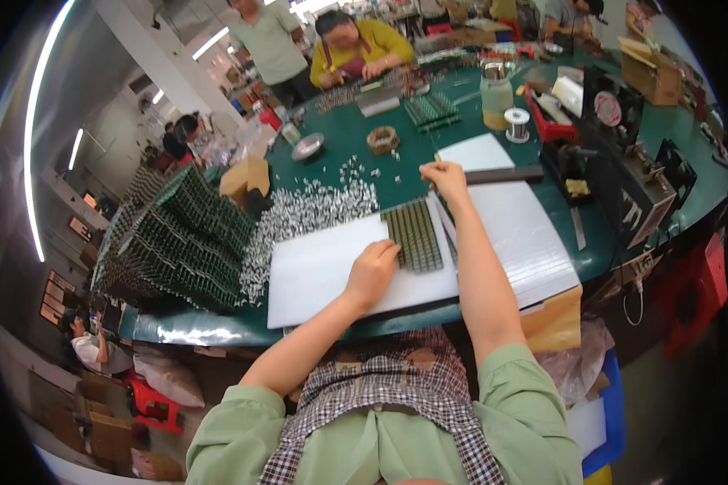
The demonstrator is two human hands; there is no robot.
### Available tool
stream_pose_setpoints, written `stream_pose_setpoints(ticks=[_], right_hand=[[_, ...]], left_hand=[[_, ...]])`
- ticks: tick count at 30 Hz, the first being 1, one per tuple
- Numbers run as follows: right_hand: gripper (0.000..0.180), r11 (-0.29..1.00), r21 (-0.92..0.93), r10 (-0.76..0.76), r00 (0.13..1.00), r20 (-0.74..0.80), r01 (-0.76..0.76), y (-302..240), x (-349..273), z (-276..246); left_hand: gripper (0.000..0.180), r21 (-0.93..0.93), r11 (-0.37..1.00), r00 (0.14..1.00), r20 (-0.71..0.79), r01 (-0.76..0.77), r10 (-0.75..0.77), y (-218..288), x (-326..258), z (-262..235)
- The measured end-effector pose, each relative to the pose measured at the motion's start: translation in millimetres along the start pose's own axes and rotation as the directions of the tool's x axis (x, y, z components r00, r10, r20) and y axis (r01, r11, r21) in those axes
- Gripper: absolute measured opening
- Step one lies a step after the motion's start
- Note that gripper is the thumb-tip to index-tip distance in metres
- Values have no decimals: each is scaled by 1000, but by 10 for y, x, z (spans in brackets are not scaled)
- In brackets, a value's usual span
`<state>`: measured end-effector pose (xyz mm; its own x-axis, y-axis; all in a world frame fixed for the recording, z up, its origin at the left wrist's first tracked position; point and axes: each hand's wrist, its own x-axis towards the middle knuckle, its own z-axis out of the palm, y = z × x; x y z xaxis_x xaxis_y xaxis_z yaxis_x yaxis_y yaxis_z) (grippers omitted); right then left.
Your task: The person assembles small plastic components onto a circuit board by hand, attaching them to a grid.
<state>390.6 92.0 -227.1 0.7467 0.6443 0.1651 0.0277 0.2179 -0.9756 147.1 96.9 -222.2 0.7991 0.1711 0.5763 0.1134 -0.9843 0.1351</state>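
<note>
A pale pillar stands (tube lights glow nearby)

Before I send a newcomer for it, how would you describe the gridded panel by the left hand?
On the green table, find the white sheet under the left hand. The rectangular gridded panel is right beside that hand. Olive-green, it lies flat, apart from the tall stack of dark green boards further left.

Open cardboard box, upper right | red stool, lower left | blue bin, lower right | lit tube, upper left
</note>
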Motion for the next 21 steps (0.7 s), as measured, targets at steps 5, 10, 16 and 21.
stream_pose_setpoints(ticks=[5,10,16,21], right_hand=[[22,998,2,70,997,11,-70,2,-39,-56],[24,989,14,147,989,-3,-147,46,-19,-109],[24,1000,-22,9,996,89,-7,-205,-11,82],[21,935,-329,-67,976,209,134,-398,-373,316]], left_hand=[[21,-11,1000,1000,-10,-17,16,-13,-25,2],[18,-164,977,987,111,133,-116,-44,53,22],[14,-728,369,801,418,577,-429,-530,690,-243],[23,-765,-346,643,644,543,-414,-950,712,59]])
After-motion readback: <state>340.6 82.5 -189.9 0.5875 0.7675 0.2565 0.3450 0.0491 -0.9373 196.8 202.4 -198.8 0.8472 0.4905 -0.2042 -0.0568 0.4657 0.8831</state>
